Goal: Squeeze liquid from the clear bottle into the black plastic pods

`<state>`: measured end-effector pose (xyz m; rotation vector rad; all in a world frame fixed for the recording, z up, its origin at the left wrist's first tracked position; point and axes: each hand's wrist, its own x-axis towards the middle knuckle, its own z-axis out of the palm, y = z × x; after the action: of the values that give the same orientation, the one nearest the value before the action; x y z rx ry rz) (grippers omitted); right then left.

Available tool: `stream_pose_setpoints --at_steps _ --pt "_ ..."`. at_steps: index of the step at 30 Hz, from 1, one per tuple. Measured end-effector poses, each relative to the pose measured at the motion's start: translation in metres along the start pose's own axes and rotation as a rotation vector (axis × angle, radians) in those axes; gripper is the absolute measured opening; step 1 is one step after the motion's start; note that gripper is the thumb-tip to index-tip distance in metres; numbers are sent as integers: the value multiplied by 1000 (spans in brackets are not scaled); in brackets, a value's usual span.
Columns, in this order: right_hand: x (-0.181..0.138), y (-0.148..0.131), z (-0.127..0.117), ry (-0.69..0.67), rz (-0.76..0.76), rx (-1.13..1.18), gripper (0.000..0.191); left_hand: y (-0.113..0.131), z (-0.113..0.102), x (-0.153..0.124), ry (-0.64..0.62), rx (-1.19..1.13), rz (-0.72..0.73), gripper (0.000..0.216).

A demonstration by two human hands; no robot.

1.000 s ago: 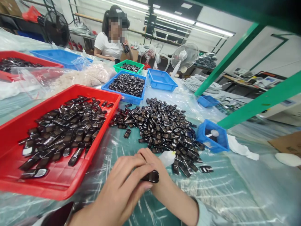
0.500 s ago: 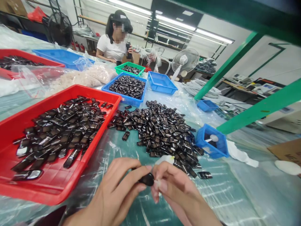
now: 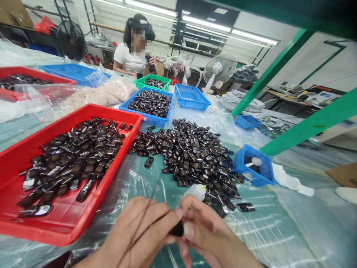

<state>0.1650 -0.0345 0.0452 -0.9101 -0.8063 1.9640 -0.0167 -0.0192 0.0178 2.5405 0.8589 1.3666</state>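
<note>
Near the bottom centre, my left hand (image 3: 145, 227) is closed around a small glossy black plastic casing (image 3: 176, 228), its rounded end showing between the fingertips. My right hand (image 3: 205, 227) meets it there, thumb and fingers pinched together against that end. Whatever lies between those right fingertips is hidden. Thin dark strands, blurred, cross in front of my left hand. Just beyond my fingers lies a white translucent bottle with a yellowish tip (image 3: 196, 192). It touches the edge of a large loose pile of similar black casings (image 3: 192, 152) on the green, plastic-covered table.
A red tray (image 3: 111, 186) of casings stands at left. Behind the pile are a blue tray (image 3: 128, 108) and a green tray (image 3: 139, 82) with casings, plus another blue tray (image 3: 192, 103). A blue bin (image 3: 255, 175) and green post (image 3: 295, 126) stand right. A person (image 3: 125, 56) sits opposite.
My right fingers have closed in against the casing's end, covering the small whitish translucent piece visible before between the hands. Both hands sit slightly lower in view. The person opposite has tilted the dark object held.
</note>
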Motion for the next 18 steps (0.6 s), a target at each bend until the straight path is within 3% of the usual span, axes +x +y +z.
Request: stream_pose_setpoints --at_steps 2,5,7,8,11,13,15,18 --pt "-6 -3 -1 82 -176 -169 22 0 -14 6 61 234 -101 31" --pt "-16 -10 -12 390 -631 -539 12 -12 -33 16 205 716 -375 48" --pt "-18 -13 -28 612 -867 -744 4 -21 -36 20 204 903 -386 53" --pt "-17 -13 -38 700 -930 -801 7 -24 -33 20 141 925 -325 52" --pt "-8 -5 -62 708 -813 -950 20 -28 -4 19 -136 844 -127 40" --pt "1 5 -71 630 -709 -1015 36 -30 21 21 -304 874 -200 49" --pt "9 15 -75 562 -632 -1058 46 -36 43 25 -371 891 -276 49" --pt "16 25 -76 507 -547 -1096 33 -51 59 35 -452 892 -398 31"
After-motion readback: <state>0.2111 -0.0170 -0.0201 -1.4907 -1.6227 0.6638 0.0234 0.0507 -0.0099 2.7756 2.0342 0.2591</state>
